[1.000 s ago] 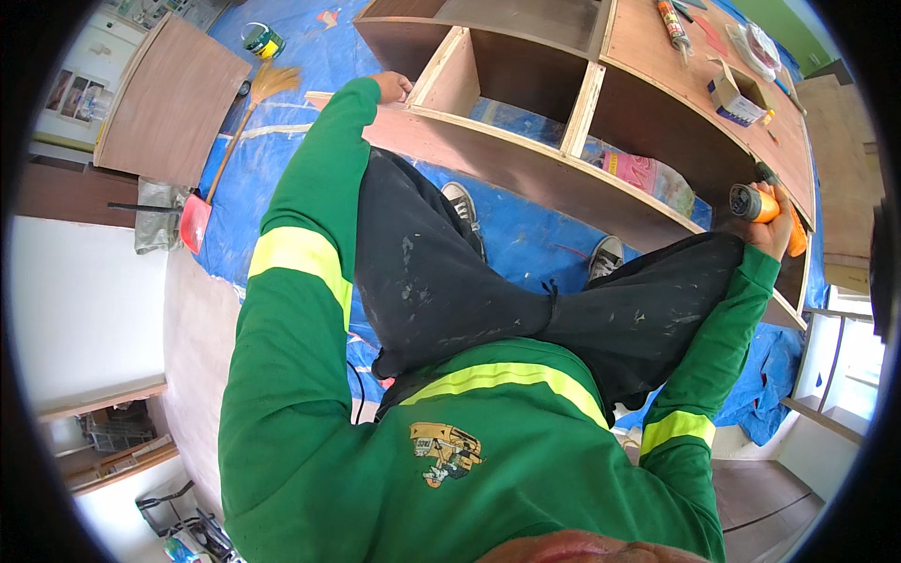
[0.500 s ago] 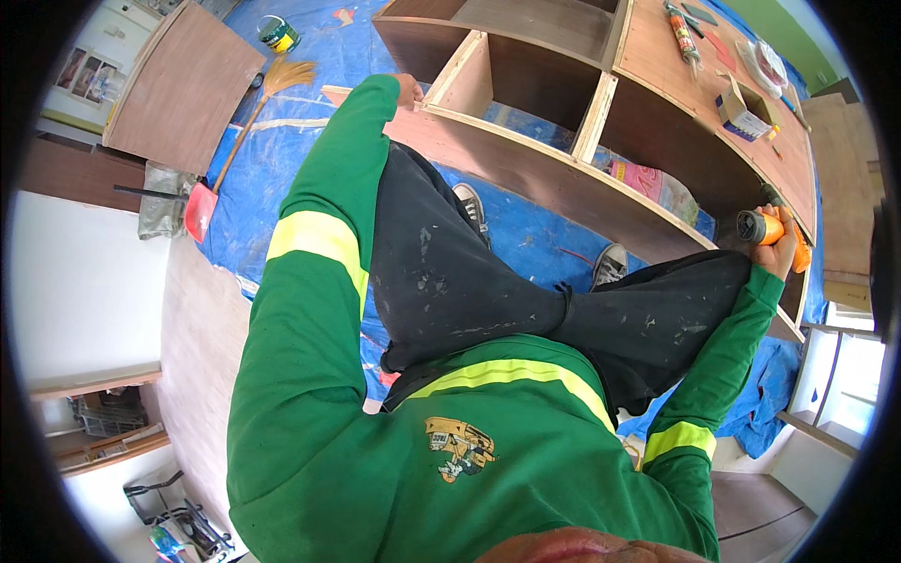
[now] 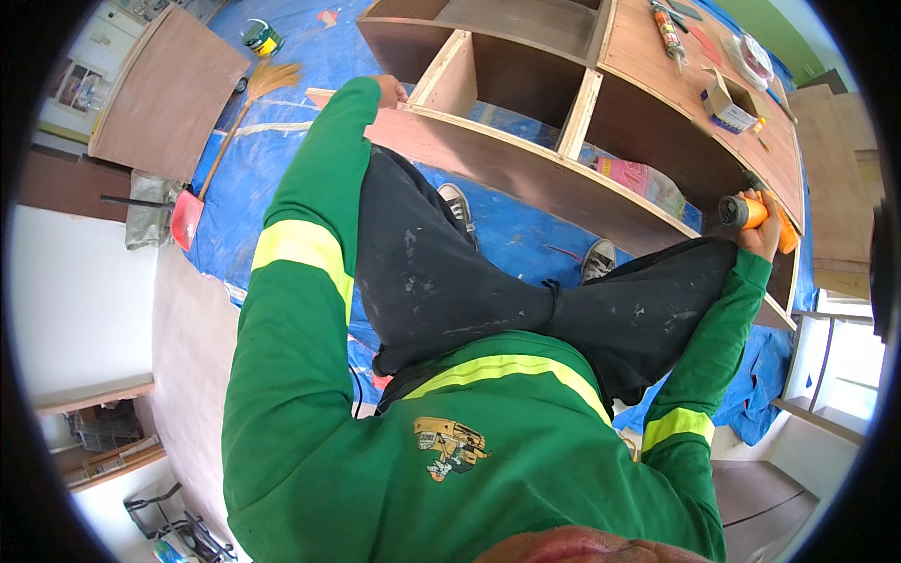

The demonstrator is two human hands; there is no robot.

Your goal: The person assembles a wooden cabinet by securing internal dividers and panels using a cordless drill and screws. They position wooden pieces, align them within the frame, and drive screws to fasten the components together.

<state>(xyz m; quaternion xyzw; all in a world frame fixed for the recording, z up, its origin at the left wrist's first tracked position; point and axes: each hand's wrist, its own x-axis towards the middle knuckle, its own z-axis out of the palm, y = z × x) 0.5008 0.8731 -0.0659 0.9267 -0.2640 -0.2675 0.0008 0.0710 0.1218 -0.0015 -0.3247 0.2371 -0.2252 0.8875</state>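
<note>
My left hand (image 3: 391,91) is at the far end of a long reddish wooden board (image 3: 526,174), its fingers curled over the top edge. That board runs along the near side of a wooden cabinet frame (image 3: 580,114) with open compartments. At the right end of the frame, my right hand (image 3: 768,228) is wrapped round an orange nail gun (image 3: 748,212) with a round black cap. The gun's lower end is partly hidden by the hand and cabinet. A pink-and-clear plastic bag (image 3: 638,178) lies inside the right compartment, behind the board.
On the cabinet's top panel lie a sealant tube (image 3: 668,36), a small open box (image 3: 730,105) and a plastic bag (image 3: 748,58). Blue sheeting (image 3: 511,220) covers the floor. A broom (image 3: 230,150), red dustpan (image 3: 187,219) and green bucket (image 3: 262,38) are at the left.
The whole view has shifted slightly, so the cabinet and floor items appear a little further left. Both hands keep their holds on the board and the nail gun.
</note>
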